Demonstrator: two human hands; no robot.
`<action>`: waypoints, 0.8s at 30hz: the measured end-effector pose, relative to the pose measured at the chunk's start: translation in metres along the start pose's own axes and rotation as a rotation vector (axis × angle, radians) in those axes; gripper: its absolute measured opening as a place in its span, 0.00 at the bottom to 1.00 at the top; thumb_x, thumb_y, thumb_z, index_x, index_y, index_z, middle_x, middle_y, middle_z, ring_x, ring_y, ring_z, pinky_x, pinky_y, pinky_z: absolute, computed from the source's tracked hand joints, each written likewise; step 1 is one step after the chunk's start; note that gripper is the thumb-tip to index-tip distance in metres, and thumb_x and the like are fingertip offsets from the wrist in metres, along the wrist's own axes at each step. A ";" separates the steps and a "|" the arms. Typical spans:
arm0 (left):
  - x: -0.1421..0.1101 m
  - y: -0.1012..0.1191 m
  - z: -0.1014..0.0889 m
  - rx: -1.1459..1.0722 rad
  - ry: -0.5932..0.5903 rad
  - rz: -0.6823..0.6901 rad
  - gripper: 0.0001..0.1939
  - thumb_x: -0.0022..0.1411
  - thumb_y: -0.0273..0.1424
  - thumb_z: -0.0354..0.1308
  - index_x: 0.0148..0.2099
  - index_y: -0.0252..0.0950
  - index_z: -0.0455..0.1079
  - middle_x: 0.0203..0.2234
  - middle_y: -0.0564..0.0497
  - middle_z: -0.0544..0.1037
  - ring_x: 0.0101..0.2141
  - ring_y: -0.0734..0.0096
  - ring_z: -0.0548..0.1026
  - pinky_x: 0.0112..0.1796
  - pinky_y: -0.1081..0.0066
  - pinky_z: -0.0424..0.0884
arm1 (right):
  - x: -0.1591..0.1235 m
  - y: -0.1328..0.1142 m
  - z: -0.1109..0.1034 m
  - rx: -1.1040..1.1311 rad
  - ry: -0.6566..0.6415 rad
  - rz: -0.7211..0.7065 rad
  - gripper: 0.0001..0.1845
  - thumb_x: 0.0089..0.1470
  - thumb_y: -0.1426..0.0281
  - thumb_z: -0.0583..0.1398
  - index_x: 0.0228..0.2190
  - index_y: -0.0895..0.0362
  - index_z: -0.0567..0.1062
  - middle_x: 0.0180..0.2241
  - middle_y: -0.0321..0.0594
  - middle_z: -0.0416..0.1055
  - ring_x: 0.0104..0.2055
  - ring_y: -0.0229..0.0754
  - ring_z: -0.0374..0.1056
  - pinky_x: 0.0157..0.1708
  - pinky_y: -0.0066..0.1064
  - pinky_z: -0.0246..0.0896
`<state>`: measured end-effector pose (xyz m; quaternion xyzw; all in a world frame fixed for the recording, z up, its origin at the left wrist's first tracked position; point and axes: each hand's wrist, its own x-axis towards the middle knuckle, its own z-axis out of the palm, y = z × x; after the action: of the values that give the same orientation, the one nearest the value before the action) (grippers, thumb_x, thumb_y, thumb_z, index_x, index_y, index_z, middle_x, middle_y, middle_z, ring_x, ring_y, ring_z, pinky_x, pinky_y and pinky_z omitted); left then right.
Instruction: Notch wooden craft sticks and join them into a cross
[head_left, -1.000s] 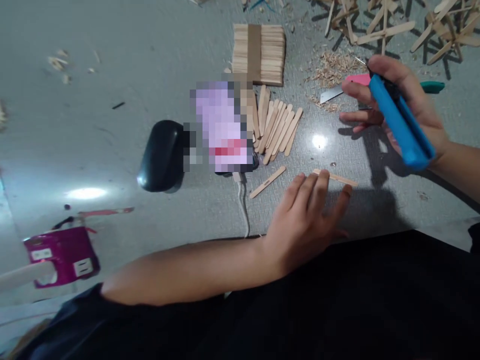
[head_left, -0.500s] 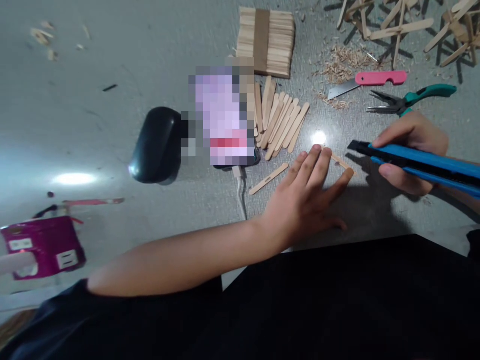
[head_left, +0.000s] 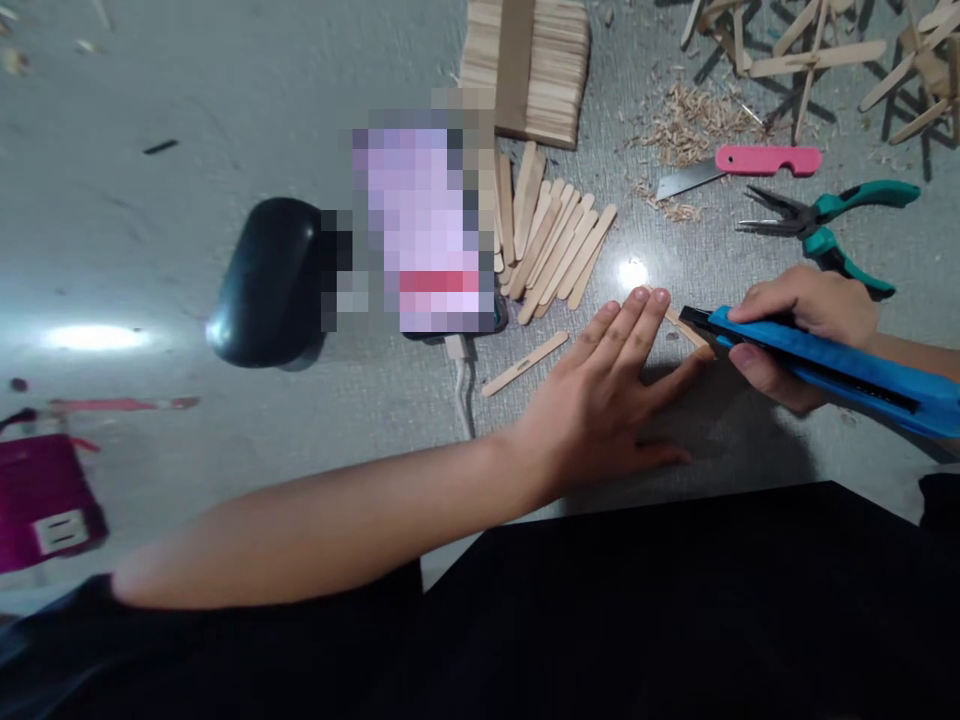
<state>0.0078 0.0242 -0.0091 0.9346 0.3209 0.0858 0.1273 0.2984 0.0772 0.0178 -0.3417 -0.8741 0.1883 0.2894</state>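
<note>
My left hand (head_left: 611, 390) lies flat on the grey floor, fingers stretched out, pressing down a wooden craft stick (head_left: 681, 324) that mostly hides under the fingers. My right hand (head_left: 799, 325) is closed around a blue utility knife (head_left: 825, 368), its black tip touching the stick's right end beside my left index finger. Another loose craft stick (head_left: 525, 363) with a slot cut in it lies just left of my left hand.
A fan of loose sticks (head_left: 555, 240) and a banded bundle of sticks (head_left: 536, 65) lie beyond. A pink knife (head_left: 742, 165), teal pliers (head_left: 832, 215), wood shavings (head_left: 690, 115), a black case (head_left: 266, 285), a charging phone (head_left: 427, 230) and stick structures (head_left: 817, 50) surround.
My right hand came down from the raised position by the pink knife and brought the blue knife's tip to the stick. My left hand stayed pressed on the stick.
</note>
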 end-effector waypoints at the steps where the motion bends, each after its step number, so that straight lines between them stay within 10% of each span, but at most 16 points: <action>1: 0.000 0.000 0.000 0.001 0.002 0.003 0.64 0.67 0.68 0.69 0.89 0.45 0.47 0.86 0.28 0.49 0.84 0.29 0.54 0.80 0.40 0.59 | 0.000 0.000 0.000 -0.001 -0.016 0.002 0.10 0.72 0.56 0.65 0.48 0.48 0.78 0.29 0.31 0.82 0.26 0.43 0.79 0.24 0.37 0.67; 9: 0.001 0.003 -0.004 0.035 -0.004 -0.002 0.67 0.69 0.70 0.64 0.91 0.43 0.36 0.85 0.26 0.52 0.83 0.29 0.56 0.80 0.41 0.59 | 0.001 0.000 0.015 0.188 0.067 -0.031 0.07 0.72 0.60 0.65 0.49 0.45 0.79 0.32 0.32 0.82 0.28 0.42 0.79 0.27 0.36 0.71; 24: 0.002 0.005 -0.009 0.015 -0.045 -0.025 0.65 0.68 0.67 0.69 0.90 0.45 0.43 0.85 0.30 0.54 0.83 0.30 0.55 0.79 0.40 0.60 | 0.005 0.002 0.016 0.254 0.063 -0.067 0.08 0.69 0.62 0.67 0.45 0.52 0.79 0.30 0.32 0.79 0.24 0.36 0.73 0.24 0.29 0.66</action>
<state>0.0105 0.0234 0.0008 0.9331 0.3304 0.0607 0.1284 0.2860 0.0798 0.0063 -0.2785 -0.8446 0.2770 0.3638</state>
